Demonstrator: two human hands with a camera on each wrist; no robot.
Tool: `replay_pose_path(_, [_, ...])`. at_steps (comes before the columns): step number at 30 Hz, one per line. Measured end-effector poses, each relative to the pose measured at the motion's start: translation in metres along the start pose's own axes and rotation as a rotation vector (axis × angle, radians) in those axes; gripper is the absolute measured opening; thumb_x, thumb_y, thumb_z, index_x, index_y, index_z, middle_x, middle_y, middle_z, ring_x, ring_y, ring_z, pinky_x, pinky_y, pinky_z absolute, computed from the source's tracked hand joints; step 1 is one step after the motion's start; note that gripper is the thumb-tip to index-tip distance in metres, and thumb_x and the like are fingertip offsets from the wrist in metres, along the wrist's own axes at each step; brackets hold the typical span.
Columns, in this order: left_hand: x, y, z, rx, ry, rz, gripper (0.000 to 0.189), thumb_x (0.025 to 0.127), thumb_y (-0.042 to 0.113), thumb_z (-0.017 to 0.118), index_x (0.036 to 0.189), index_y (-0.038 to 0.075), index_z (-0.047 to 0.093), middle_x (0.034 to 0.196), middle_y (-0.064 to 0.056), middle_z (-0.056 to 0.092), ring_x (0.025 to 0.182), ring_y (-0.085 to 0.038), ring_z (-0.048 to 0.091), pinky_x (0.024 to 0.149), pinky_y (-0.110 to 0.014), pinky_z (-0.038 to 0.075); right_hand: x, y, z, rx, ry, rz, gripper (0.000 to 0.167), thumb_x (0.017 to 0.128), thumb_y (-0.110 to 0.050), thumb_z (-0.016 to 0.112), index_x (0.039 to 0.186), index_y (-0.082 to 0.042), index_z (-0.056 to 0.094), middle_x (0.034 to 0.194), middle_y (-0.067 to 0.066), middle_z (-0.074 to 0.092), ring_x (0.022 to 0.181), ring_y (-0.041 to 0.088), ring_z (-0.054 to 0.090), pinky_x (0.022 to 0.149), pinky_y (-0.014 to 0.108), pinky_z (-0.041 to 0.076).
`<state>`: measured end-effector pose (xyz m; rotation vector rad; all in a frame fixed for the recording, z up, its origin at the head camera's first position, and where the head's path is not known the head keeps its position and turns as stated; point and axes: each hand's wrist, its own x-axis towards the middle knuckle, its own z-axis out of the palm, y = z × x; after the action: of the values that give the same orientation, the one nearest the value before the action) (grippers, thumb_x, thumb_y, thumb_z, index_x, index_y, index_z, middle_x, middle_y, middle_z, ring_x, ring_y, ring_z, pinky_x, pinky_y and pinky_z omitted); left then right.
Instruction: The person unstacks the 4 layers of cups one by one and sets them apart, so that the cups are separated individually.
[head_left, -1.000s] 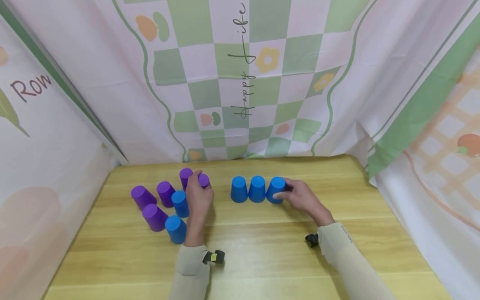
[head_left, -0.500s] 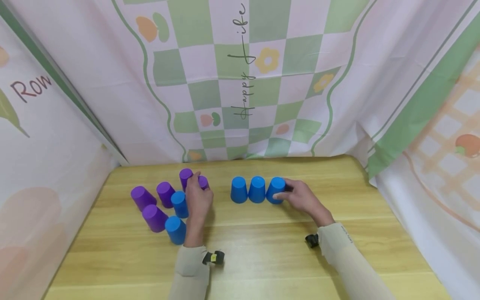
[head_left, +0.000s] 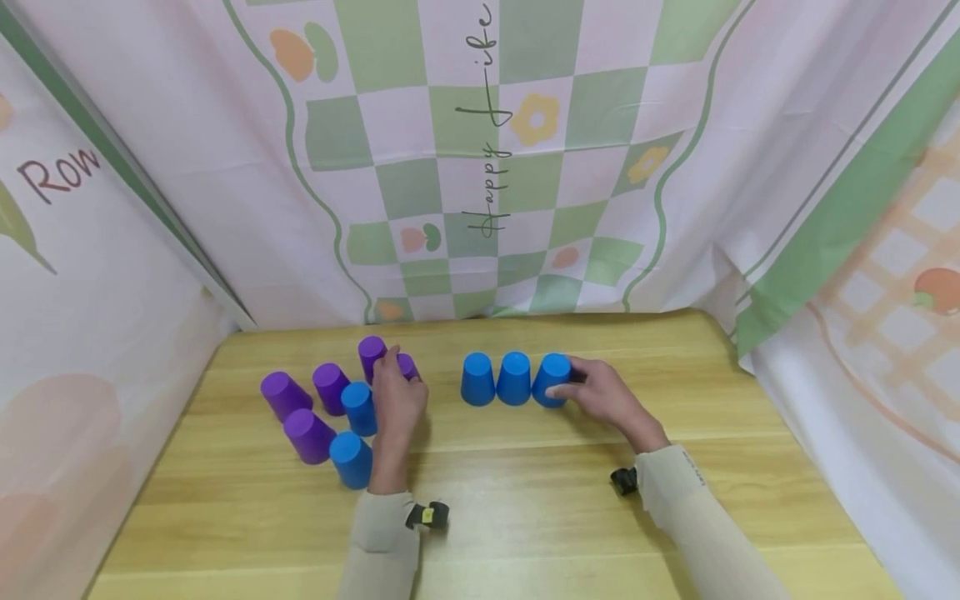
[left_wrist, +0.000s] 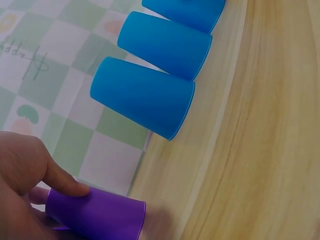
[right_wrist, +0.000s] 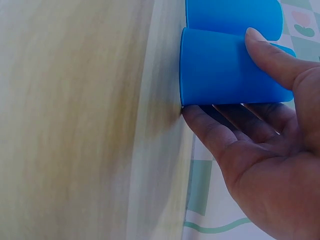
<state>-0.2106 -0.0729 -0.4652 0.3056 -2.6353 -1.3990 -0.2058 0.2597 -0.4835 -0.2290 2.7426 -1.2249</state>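
Three upside-down blue cups stand in a row at the back middle of the table. My right hand (head_left: 606, 393) holds the rightmost blue cup (head_left: 553, 379), thumb on its front side and fingers along its right side, as the right wrist view confirms. Left of the row, my left hand (head_left: 397, 404) grips a purple cup (left_wrist: 100, 215) between thumb and fingers; in the head view the hand covers much of it. Just left of that hand is another purple cup (head_left: 371, 354), with a blue cup (head_left: 360, 408) nearer the person.
More upturned cups stand on the wooden table (head_left: 510, 508) to the left: purple cups (head_left: 331, 387) and a blue cup (head_left: 352, 460) close to the left forearm. A patterned curtain (head_left: 480, 183) hangs along the back edge, with cloth at both sides.
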Motion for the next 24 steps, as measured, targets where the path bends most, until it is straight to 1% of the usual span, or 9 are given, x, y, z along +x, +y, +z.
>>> replay_pose_path(10, [0.0002,0.0016,-0.0006,0.016,-0.027,-0.047,0.071,0.093,-0.006,0.062,0.160,0.001,0.038,0.156,-0.029,0.042,0.145,-0.047,0.043,0.121,-0.061,0.038,0.0006,0.0012,0.0004,-0.001,0.002,-0.013,0.053,0.096,-0.035,0.078,0.141,-0.011,0.065,0.129,0.011,0.072,0.113,0.029,0.066,0.102,0.056,0.056])
replay_pose_path(13, [-0.0006,0.0021,-0.0010,0.013,-0.024,-0.042,0.071,0.093,-0.006,0.062,0.159,0.001,0.038,0.156,-0.029,0.042,0.145,-0.048,0.043,0.121,-0.061,0.039,0.0004,0.0011,0.0006,0.002,0.001,-0.017,0.050,0.096,-0.035,0.078,0.139,-0.011,0.067,0.127,0.010,0.073,0.111,0.028,0.066,0.102,0.055,0.056])
replay_pose_path(16, [-0.0018,0.0028,-0.0015,-0.003,-0.001,-0.013,0.068,0.092,-0.007,0.062,0.157,-0.001,0.041,0.155,-0.030,0.043,0.143,-0.048,0.045,0.120,-0.060,0.040,0.0005,0.0013,0.0007,0.005,-0.001,-0.018,0.049,0.097,-0.035,0.078,0.138,-0.011,0.067,0.126,0.010,0.073,0.110,0.028,0.065,0.101,0.055,0.057])
replay_pose_path(21, [-0.0040,0.0057,-0.0026,-0.045,0.064,0.048,0.062,0.094,-0.007,0.061,0.153,-0.001,0.046,0.153,-0.028,0.047,0.142,-0.046,0.048,0.121,-0.058,0.041,0.0016,0.0018,0.0008,0.003,-0.004,-0.021,0.055,0.097,-0.037,0.077,0.143,-0.010,0.064,0.130,0.012,0.072,0.115,0.029,0.066,0.102,0.056,0.056])
replay_pose_path(24, [-0.0058,0.0090,-0.0042,-0.068,0.106,0.088,0.057,0.095,-0.006,0.060,0.151,-0.003,0.048,0.152,-0.027,0.049,0.142,-0.046,0.048,0.122,-0.057,0.039,0.0016,0.0015,0.0005,0.000,-0.003,-0.019,0.053,0.097,-0.036,0.077,0.142,-0.010,0.065,0.129,0.011,0.072,0.113,0.029,0.066,0.102,0.056,0.056])
